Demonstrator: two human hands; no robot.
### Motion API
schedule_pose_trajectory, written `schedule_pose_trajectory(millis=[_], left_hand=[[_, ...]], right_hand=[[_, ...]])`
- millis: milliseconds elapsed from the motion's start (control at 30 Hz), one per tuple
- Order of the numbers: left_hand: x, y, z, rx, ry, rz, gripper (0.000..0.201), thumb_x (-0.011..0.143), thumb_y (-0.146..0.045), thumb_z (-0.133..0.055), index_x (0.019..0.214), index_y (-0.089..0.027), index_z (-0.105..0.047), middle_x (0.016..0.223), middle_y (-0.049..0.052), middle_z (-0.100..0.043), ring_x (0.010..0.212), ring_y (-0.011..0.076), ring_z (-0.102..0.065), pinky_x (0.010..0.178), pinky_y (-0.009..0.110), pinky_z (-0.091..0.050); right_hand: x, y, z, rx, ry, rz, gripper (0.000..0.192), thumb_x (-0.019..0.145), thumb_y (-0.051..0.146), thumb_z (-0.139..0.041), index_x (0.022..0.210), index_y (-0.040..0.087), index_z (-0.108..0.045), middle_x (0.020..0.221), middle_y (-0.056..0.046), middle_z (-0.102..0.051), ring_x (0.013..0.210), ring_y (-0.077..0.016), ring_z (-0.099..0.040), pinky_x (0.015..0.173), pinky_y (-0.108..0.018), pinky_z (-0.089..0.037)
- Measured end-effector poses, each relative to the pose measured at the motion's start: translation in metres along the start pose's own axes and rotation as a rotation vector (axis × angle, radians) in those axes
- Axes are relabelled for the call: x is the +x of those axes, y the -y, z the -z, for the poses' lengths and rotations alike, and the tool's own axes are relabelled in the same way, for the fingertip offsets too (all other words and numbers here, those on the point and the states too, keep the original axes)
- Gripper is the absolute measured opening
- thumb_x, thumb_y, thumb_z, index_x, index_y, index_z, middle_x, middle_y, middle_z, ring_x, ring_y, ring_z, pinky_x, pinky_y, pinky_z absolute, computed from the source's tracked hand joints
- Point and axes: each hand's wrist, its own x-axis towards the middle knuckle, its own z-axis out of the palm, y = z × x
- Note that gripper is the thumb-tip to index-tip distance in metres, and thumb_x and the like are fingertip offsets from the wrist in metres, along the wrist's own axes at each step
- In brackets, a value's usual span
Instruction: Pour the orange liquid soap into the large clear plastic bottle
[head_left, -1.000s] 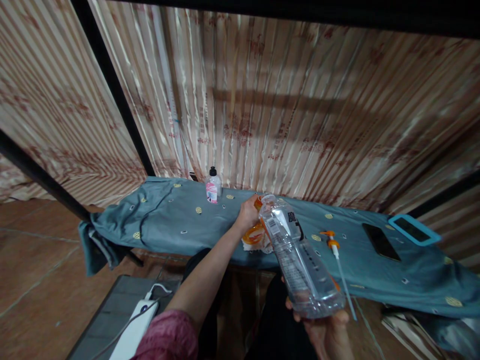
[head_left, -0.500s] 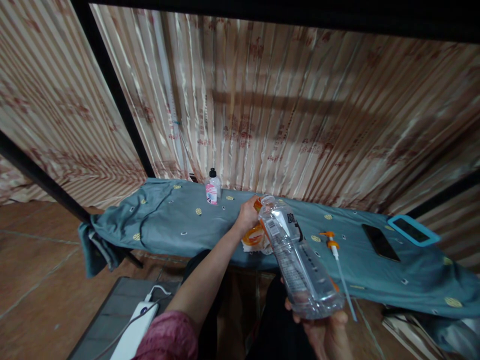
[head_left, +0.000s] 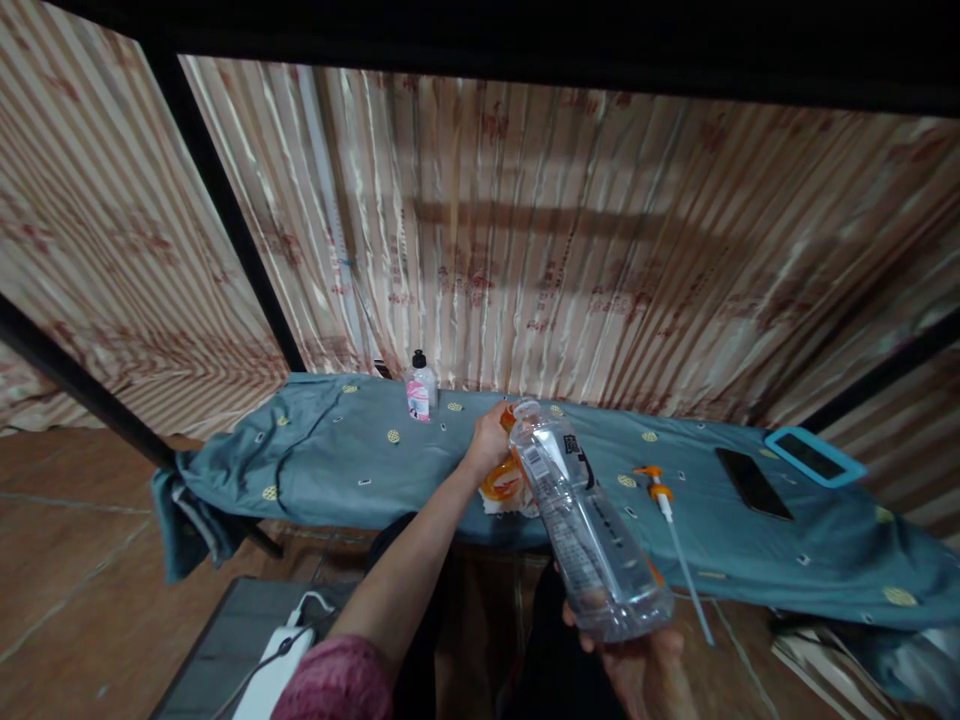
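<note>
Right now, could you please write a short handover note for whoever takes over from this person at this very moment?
Right hand: holds the clear plastic bottle by its base, tilted, its uncapped mouth pointing away towards the orange-and-white pouch.
Left hand: reached forward, grips the top of that pouch, which sits on the blue-grey cloth.
Nearby: orange pump head with its long tube lies on the cloth right of the bottle; small pink-labelled bottle stands at the back; dark phone and blue-cased device lie far right.
Done: bottle open, pump out.
Left: bottle looks almost empty; nothing is flowing from pouch to bottle.
</note>
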Motion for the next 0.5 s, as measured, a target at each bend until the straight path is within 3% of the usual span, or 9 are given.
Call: schedule_pose_trajectory(millis=[167,367,500], left_hand=[[-0.0002,-0.0006,0.0009,0.033,-0.008,0.009,0.023,0.076,-0.035,-0.068,0.086,-0.014,-0.067,0.073,0.001,-0.067,0.067,0.0137,-0.06,0.065,0.023,-0.045],[-0.0005,0.0011,0.0005,0.003,-0.004,0.008,0.025,0.077,-0.037,-0.069,0.09,-0.015,-0.068,0.076,0.002,-0.069,0.069,0.0141,-0.061,0.067,0.024,-0.047],[-0.0009,0.001,0.0,0.006,-0.008,-0.007,0.026,0.077,-0.037,-0.069,0.089,-0.014,-0.068,0.074,0.002,-0.069,0.068,0.0139,-0.061,0.066,0.024,-0.048]], right_hand=[[-0.0017,-0.0013,0.0024,0.017,0.024,-0.002,0.088,0.053,0.074,-0.08,0.123,0.03,-0.048,0.098,-0.009,-0.075,0.065,-0.0242,-0.069,0.049,-0.027,-0.048],[-0.0005,-0.0026,0.0028,0.002,0.052,0.025,0.101,0.057,0.075,-0.077,0.139,0.032,-0.038,0.097,-0.01,-0.075,0.063,-0.0228,-0.068,0.048,-0.025,-0.047],[-0.0001,-0.0021,0.0016,-0.014,0.045,0.02,0.096,0.053,0.077,-0.077,0.13,0.032,-0.042,0.096,-0.008,-0.075,0.062,-0.0216,-0.068,0.046,-0.023,-0.047]])
